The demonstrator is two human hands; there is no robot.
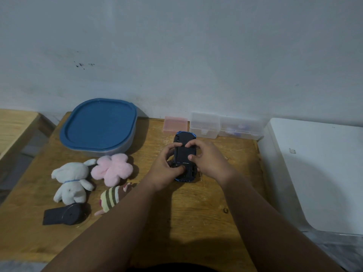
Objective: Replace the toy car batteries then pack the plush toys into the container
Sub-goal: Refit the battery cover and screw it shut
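A blue toy car (184, 156) lies upside down on the wooden table (196, 213), dark underside up. My left hand (167, 169) grips its left side, thumb on the underside near the rear. Fingers of my right hand (206, 158) curl over the car's right side and middle. Left of the hands lie a white plush bunny (71, 182), a pink flower plush (113, 168) and a striped plush (111, 199), partly hidden by my left forearm. The container (98, 126) stands behind them with its blue lid on.
A black round object with a strap (64, 213) lies at the front left. By the wall stand a small pink box (175, 124) and two clear plastic boxes (204, 124) (241, 127). A white appliance (318, 173) borders the table's right edge.
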